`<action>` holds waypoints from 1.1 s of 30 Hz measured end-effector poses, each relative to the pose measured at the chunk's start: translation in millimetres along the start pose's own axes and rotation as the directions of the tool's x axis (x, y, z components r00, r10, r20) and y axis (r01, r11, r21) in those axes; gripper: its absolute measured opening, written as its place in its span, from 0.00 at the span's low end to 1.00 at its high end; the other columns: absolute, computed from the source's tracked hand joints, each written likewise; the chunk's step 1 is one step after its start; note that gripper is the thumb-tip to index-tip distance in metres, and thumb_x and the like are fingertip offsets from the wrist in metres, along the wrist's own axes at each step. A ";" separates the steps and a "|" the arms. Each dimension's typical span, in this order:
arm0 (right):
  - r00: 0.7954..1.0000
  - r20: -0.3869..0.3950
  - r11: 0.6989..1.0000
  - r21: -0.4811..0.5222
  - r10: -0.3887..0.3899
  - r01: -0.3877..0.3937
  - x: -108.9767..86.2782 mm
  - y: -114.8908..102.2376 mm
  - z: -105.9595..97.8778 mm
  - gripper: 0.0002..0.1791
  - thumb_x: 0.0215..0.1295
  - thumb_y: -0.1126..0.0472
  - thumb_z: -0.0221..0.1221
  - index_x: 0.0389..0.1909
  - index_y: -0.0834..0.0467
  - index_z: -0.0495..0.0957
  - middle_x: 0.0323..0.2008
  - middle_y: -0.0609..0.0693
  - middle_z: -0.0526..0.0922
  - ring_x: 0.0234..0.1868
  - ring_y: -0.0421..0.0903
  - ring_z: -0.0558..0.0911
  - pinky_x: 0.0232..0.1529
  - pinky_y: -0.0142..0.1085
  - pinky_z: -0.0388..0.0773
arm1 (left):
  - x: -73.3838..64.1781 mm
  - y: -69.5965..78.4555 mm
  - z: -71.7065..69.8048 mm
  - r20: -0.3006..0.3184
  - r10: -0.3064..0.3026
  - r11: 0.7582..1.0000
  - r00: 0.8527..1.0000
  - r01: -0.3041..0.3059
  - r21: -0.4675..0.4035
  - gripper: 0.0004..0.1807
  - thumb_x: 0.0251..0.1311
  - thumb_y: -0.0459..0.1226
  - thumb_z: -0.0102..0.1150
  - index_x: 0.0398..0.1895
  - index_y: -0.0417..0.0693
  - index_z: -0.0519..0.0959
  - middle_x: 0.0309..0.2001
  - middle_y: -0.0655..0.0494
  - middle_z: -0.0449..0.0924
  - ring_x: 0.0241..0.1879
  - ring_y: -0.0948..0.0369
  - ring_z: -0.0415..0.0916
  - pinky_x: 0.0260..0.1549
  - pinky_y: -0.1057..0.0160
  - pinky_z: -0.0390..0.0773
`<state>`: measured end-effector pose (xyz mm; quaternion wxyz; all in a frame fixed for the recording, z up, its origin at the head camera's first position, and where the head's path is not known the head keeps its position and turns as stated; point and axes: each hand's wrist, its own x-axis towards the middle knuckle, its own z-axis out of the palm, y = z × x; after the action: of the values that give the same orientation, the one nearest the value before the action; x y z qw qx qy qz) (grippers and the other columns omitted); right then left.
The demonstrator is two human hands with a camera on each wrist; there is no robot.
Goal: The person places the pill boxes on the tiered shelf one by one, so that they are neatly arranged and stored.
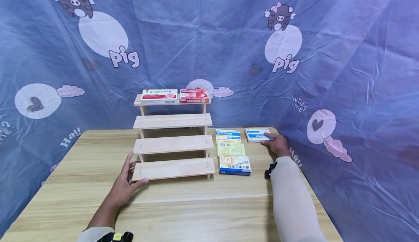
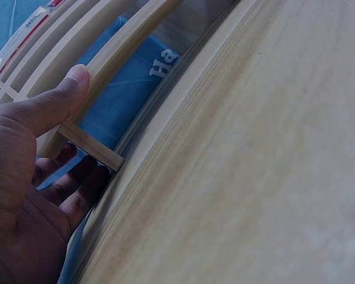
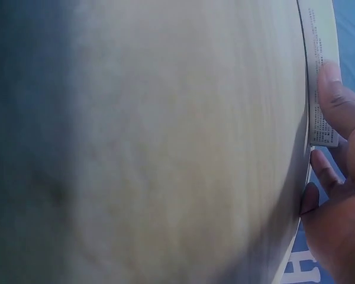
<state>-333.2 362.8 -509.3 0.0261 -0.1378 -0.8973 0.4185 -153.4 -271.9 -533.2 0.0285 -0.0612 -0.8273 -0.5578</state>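
A four-step wooden display rack (image 1: 173, 144) stands on the table. At the left end of its lowest step, my left hand (image 1: 126, 180) grips it, thumb on the front edge and fingers round the side. In the left wrist view, the thumb (image 2: 71, 89) lies against the step board, the other fingers loosely bent beside the leg. Far to the right, my right hand (image 1: 277, 144) holds the right end of a white-and-blue medicine box (image 1: 255, 136) near the table's back edge. The right wrist view shows the thumb on the box's printed side (image 3: 320, 77).
Two red-and-white medicine boxes (image 1: 159, 96) lie side by side on the top step. Right of the rack, a blue-and-yellow box (image 1: 227, 136), a pale green box (image 1: 230, 149) and a vitamin D box (image 1: 234, 164) form a column. Blue patterned cloth (image 1: 209, 35) hangs behind the table.
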 end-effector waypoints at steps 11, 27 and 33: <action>0.998 -0.041 0.999 -0.004 -0.037 0.037 1.3 7.4 -0.7 0.32 0.70 0.57 0.75 0.73 0.52 0.78 0.78 0.67 0.72 0.83 0.66 0.65 0.86 0.58 0.57 | 0.0 -0.2 0.2 -0.001 -0.001 1.000 1.000 0.001 0.003 0.68 0.70 0.40 0.75 0.90 0.77 0.28 0.80 0.28 0.60 0.77 0.32 0.64 0.55 0.87 0.69; 0.978 -0.146 0.985 0.068 -0.146 0.158 -4.3 6.2 -5.4 0.28 0.69 0.58 0.76 0.68 0.57 0.82 0.70 0.67 0.79 0.76 0.66 0.75 0.81 0.55 0.68 | -0.6 1.1 0.7 0.000 -0.001 1.000 1.000 0.001 0.018 0.68 0.70 0.40 0.75 0.90 0.73 0.27 0.80 0.28 0.60 0.77 0.30 0.65 0.55 0.86 0.69; 0.976 -0.148 0.978 0.112 -0.158 0.175 -5.5 -0.9 -7.0 0.29 0.70 0.56 0.75 0.69 0.56 0.81 0.71 0.68 0.78 0.76 0.65 0.75 0.81 0.55 0.68 | -1.1 1.7 0.9 0.001 0.000 1.000 1.000 0.000 0.014 0.69 0.69 0.39 0.76 0.91 0.71 0.27 0.79 0.29 0.61 0.77 0.32 0.66 0.54 0.86 0.70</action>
<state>-327.0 365.9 -503.6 0.1318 -0.0887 -0.8739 0.4594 -152.0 -270.5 -532.1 0.0284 -0.0614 -0.8310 -0.5521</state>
